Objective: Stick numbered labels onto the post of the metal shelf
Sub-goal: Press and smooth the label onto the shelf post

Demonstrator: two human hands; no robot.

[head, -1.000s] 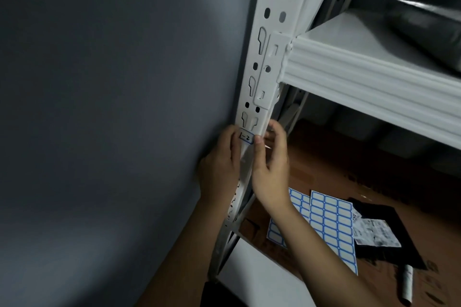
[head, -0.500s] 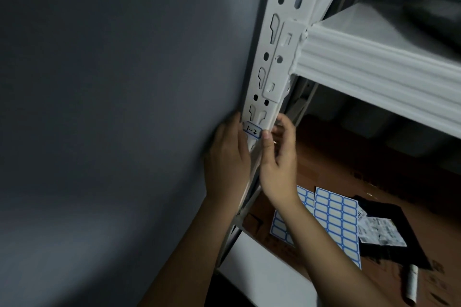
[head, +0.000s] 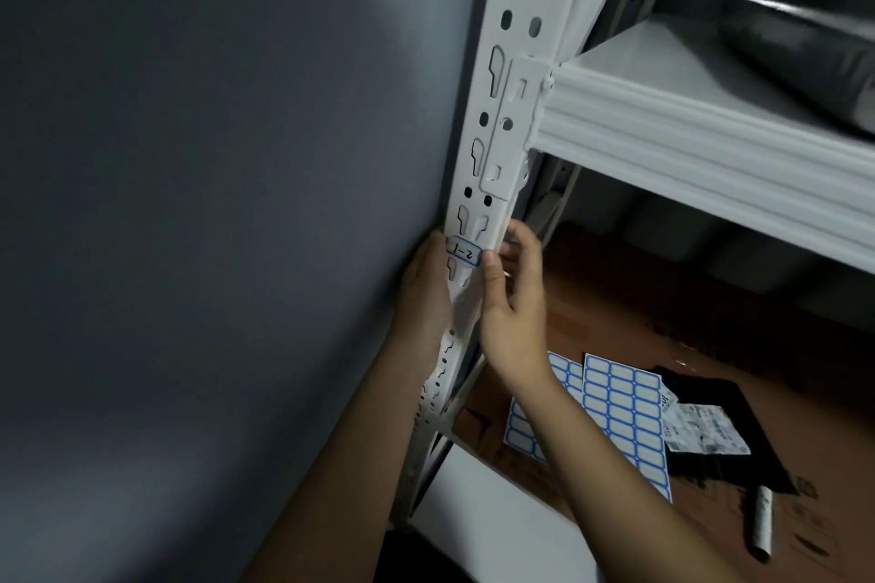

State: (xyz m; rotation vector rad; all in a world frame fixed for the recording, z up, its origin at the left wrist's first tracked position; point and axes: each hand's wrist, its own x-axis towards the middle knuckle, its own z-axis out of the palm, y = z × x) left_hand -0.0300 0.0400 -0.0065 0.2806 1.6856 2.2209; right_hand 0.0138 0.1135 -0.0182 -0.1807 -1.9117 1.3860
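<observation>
White metal post [head: 509,118] is flanked by two hands at a blue-bordered label [head: 463,252].

The label, marked in black, is stuck across the post's front face just below the shelf [head: 700,142] bracket. Its right end is pressed by the right hand [head: 513,294] thumb, the fingers curled round the post's edge. The left hand [head: 424,289] is laid against the post's left side, fingers straight. Label sheets [head: 620,417] are seen on the brown floor [head: 615,298], a marker [head: 761,523] near its right edge.
</observation>
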